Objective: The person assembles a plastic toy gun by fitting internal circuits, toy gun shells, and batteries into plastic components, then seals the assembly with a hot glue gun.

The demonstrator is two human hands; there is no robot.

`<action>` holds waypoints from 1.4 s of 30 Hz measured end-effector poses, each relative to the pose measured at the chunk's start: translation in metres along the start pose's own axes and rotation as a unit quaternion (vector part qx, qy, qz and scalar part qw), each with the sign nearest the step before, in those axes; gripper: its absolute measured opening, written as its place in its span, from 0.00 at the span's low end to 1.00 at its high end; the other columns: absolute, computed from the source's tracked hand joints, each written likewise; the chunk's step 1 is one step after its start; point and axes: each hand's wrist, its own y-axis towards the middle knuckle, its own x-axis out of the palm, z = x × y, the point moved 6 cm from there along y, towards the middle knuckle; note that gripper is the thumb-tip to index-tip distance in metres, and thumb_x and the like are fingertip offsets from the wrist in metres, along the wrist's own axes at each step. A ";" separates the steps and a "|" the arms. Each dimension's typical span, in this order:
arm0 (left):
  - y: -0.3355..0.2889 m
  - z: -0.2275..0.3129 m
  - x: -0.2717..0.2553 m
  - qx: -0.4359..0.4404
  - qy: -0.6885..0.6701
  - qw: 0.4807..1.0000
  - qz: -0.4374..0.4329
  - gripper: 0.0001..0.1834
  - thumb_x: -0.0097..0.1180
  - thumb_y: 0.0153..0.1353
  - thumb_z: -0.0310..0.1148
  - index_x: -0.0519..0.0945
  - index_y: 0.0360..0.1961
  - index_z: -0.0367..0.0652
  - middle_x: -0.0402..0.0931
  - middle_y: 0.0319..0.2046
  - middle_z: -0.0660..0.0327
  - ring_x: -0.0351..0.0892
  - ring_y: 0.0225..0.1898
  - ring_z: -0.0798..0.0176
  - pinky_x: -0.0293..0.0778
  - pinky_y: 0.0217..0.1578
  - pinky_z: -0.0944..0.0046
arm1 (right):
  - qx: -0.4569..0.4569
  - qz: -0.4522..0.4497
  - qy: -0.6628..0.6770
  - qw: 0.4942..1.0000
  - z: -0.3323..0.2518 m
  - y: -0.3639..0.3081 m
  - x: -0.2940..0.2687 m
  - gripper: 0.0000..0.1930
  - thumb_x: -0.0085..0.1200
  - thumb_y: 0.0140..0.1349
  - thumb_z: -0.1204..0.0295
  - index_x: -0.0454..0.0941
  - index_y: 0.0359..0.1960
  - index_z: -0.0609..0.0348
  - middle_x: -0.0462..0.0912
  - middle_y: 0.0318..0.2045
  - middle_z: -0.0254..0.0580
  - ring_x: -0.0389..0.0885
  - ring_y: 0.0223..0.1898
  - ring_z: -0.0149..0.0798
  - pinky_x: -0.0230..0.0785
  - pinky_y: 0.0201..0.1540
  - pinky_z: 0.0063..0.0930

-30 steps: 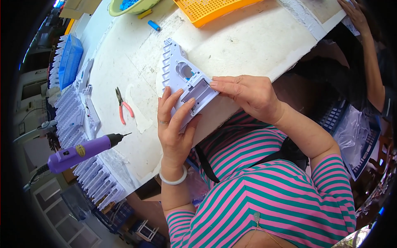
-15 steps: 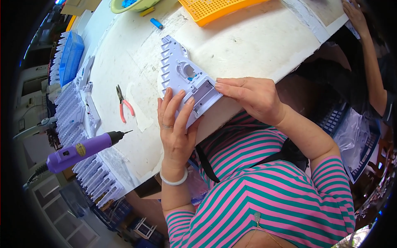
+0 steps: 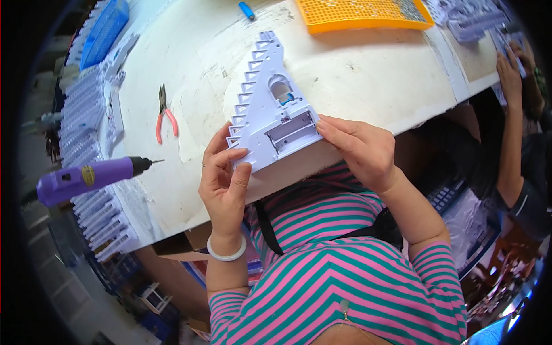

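Between my hands is a pale lavender plastic housing (image 3: 261,123), triangular, with a stepped row of ridges along its left side. An uncovered battery compartment (image 3: 293,133) lies near its lower edge, with an arched opening above it. My left hand (image 3: 225,172) grips the lower left corner between thumb and fingers. At the right edge beside the compartment, my right hand (image 3: 359,144) pinches the housing. To the left on the table lie pliers (image 3: 165,118) with pink handles. A purple electric screwdriver (image 3: 92,177) hangs or rests further left, its bit pointing right.
A blue cylindrical battery (image 3: 246,11) lies at the far side, near an orange perforated tray (image 3: 368,26) holding small metal parts. Similar plastic pieces (image 3: 86,126) are stacked along the left edge, by a blue basket (image 3: 103,34). Another person's hands (image 3: 509,75) work at the far right.
My left hand has shifted from lying across the housing to gripping its lower left corner. The housing is turned a little, leaving its compartment in fuller view. The whole view has shifted.
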 end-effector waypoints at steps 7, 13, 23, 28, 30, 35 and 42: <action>-0.003 0.004 0.001 0.051 0.121 0.991 -0.011 0.26 0.73 0.50 0.16 0.82 0.51 0.40 0.67 0.68 0.43 0.72 0.67 0.48 0.74 0.64 0.53 | 0.009 -0.015 0.009 1.000 0.002 0.002 0.005 0.19 0.60 0.55 0.82 0.87 0.50 0.60 0.89 0.42 0.51 0.91 0.38 0.44 0.85 0.39 0.29; -0.013 0.001 0.004 0.137 0.198 0.971 -0.003 0.29 0.71 0.46 0.12 0.83 0.52 0.41 0.68 0.67 0.43 0.73 0.67 0.45 0.77 0.63 0.51 | 0.040 -0.027 0.039 0.998 0.007 0.006 0.007 0.19 0.61 0.54 0.84 0.87 0.49 0.61 0.89 0.43 0.52 0.91 0.37 0.44 0.85 0.39 0.29; -0.007 0.001 0.000 0.092 0.176 0.980 -0.020 0.29 0.72 0.47 0.13 0.85 0.53 0.40 0.68 0.67 0.43 0.74 0.66 0.44 0.77 0.62 0.52 | 0.051 -0.047 0.035 0.997 0.008 0.009 0.006 0.18 0.62 0.54 0.84 0.88 0.49 0.62 0.89 0.43 0.54 0.91 0.40 0.45 0.85 0.42 0.30; -0.002 0.013 0.000 0.087 0.206 0.974 -0.032 0.23 0.74 0.50 0.22 0.86 0.51 0.39 0.68 0.67 0.42 0.75 0.65 0.44 0.77 0.62 0.52 | 0.079 -0.063 0.006 0.995 0.001 0.014 0.003 0.19 0.68 0.54 0.80 0.88 0.49 0.60 0.87 0.48 0.56 0.89 0.42 0.46 0.84 0.40 0.30; 0.000 0.015 -0.002 0.075 0.196 0.977 -0.039 0.21 0.74 0.52 0.24 0.86 0.49 0.38 0.68 0.67 0.41 0.76 0.64 0.45 0.77 0.61 0.52 | 0.113 -0.085 -0.001 0.990 -0.003 0.018 -0.001 0.20 0.73 0.51 0.75 0.88 0.48 0.59 0.84 0.53 0.57 0.87 0.45 0.46 0.83 0.37 0.30; 0.013 0.009 -0.005 -0.104 0.138 0.983 -0.054 0.31 0.76 0.53 0.29 0.78 0.59 0.36 0.71 0.64 0.41 0.78 0.57 0.50 0.78 0.50 0.59 | 0.082 -0.115 0.009 0.990 -0.002 0.031 0.006 0.21 0.74 0.52 0.73 0.85 0.49 0.60 0.84 0.52 0.53 0.87 0.44 0.46 0.83 0.38 0.32; 0.033 0.005 0.000 -0.242 0.009 0.961 -0.130 0.44 0.80 0.48 0.29 0.68 0.64 0.31 0.76 0.54 0.49 0.76 0.56 0.61 0.76 0.51 0.61 | 0.389 -0.173 0.246 0.870 0.016 0.014 0.018 0.36 0.73 0.58 0.69 0.70 0.67 0.61 0.81 0.56 0.50 0.84 0.51 0.44 0.80 0.50 0.32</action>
